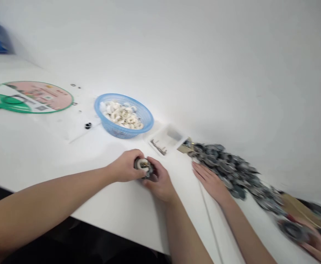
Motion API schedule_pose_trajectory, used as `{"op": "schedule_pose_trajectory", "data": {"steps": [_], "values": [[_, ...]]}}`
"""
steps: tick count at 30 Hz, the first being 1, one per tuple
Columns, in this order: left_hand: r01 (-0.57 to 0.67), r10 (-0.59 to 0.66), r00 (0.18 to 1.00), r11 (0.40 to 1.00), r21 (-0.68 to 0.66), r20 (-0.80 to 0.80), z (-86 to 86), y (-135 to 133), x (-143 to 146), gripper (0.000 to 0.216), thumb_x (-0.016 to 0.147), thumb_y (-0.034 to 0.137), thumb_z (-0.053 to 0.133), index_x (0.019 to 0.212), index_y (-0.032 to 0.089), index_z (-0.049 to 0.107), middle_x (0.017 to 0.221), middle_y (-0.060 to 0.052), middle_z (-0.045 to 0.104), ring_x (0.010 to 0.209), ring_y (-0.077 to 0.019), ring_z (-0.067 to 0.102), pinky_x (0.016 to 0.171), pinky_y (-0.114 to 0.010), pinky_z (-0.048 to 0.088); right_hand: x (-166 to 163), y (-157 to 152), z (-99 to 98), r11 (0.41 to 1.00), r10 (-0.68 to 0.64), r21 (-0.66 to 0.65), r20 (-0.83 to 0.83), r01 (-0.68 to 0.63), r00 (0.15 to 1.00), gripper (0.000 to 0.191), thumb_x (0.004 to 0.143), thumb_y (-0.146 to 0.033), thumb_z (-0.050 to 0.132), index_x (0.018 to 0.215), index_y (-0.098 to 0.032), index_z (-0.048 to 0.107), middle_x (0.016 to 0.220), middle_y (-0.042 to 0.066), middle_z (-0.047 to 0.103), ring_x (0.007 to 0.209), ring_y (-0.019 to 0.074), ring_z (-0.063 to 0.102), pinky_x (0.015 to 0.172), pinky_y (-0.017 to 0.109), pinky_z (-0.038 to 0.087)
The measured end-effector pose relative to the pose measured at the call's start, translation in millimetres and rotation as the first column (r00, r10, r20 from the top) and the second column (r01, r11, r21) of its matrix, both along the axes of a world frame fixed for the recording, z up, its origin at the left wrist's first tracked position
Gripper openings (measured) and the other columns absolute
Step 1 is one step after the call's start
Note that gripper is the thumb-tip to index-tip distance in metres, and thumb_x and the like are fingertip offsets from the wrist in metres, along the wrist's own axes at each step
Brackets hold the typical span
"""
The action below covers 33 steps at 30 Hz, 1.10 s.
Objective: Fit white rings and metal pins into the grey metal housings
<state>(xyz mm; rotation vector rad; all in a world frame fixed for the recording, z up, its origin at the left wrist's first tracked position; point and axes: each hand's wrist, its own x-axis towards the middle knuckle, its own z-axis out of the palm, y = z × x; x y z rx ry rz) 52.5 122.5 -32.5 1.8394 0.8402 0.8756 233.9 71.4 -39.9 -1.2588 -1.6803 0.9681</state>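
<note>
Left hand [126, 167] and right hand [160, 182] clasping small round part [143, 164], blue mesh basket [119, 132] beyond

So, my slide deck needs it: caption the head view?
Left hand and right hand grip a small round part before a blue basket of white rings.

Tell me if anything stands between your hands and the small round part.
Nothing visible does. The left hand and the right hand grip the small round part between them, over the white table. A co-worker's hand lies flat to the right, apart from it, beside the pile of dark parts.
</note>
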Motion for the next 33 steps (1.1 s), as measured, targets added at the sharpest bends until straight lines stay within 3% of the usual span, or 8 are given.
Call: {"op": "schedule_pose_trajectory", "data": {"steps": [4,9,15,21,27,33], "values": [[0.025,-0.026,0.999,0.998,-0.064,-0.018,-0.8,-4,1,0.024,0.062,0.024,0.060,0.085,0.019,0.052,0.076,0.001,0.058,0.067,-0.0144,0.053,0.058,-0.026,0.044,-5,-3,2.0,0.992,-0.096,0.104,0.247,0.072,0.964,0.068,0.059,-0.031,0.075,0.121,-0.024,0.047,0.116,0.007,0.055,0.105,0.0255,0.053,0.090,0.042,0.043],[0.089,-0.085,0.996,0.991,-0.101,0.042,-1.6,-6,0,0.033,0.064,0.025,0.061,0.095,0.019,0.051,0.087,-0.001,0.061,0.077,-0.0168,0.058,0.067,-0.029,0.049,-12,-2,15.2,0.985,-0.094,0.173,0.512,0.005,0.854,0.076,0.052,-0.027,0.076,0.122,-0.026,0.045,0.118,0.005,0.054,0.105,0.0264,0.050,0.091,0.042,0.040],[0.136,-0.118,0.985,0.982,-0.135,0.128,-4.5,-5,1,0.045,0.063,0.023,0.064,0.105,0.020,0.047,0.103,-0.004,0.061,0.093,-0.0209,0.059,0.079,-0.035,0.050,-17,-1,39.5,0.983,0.002,0.142,0.627,-0.116,0.779,0.077,0.060,-0.024,0.068,0.129,-0.027,0.034,0.119,0.005,0.052,0.105,0.0236,0.050,0.085,0.037,0.043],[0.134,-0.112,0.985,0.977,-0.168,0.133,-4.2,-4,1,0.051,0.062,0.025,0.066,0.108,0.019,0.044,0.106,-0.006,0.060,0.094,-0.0232,0.059,0.077,-0.037,0.051,-17,4,50.1,0.985,0.057,0.067,0.740,-0.158,0.670,0.087,0.061,-0.027,0.069,0.136,-0.026,0.024,0.121,0.008,0.050,0.102,0.0246,0.051,0.079,0.036,0.044],[0.149,-0.133,0.987,0.971,-0.189,0.095,-11.5,-2,2,0.058,0.062,0.030,0.069,0.112,0.020,0.042,0.103,-0.006,0.058,0.091,-0.0222,0.059,0.073,-0.036,0.053,-20,4,49.8,0.981,0.022,0.084,0.844,-0.173,0.535,0.085,0.060,-0.037,0.067,0.135,-0.025,0.029,0.099,0.006,0.058,0.079,0.0216,0.056,0.065,0.032,0.044],[0.099,-0.080,0.991,0.977,-0.187,0.107,-25.8,3,4,0.083,0.061,0.040,0.071,0.129,0.019,0.028,0.117,-0.013,0.047,0.108,-0.0254,0.052,0.088,-0.042,0.048,2,-8,45.9,0.984,-0.099,0.165,0.815,-0.065,0.571,0.087,0.058,-0.037,0.066,0.136,-0.020,0.030,0.103,0.009,0.062,0.085,0.0252,0.060,0.070,0.034,0.046]]}}
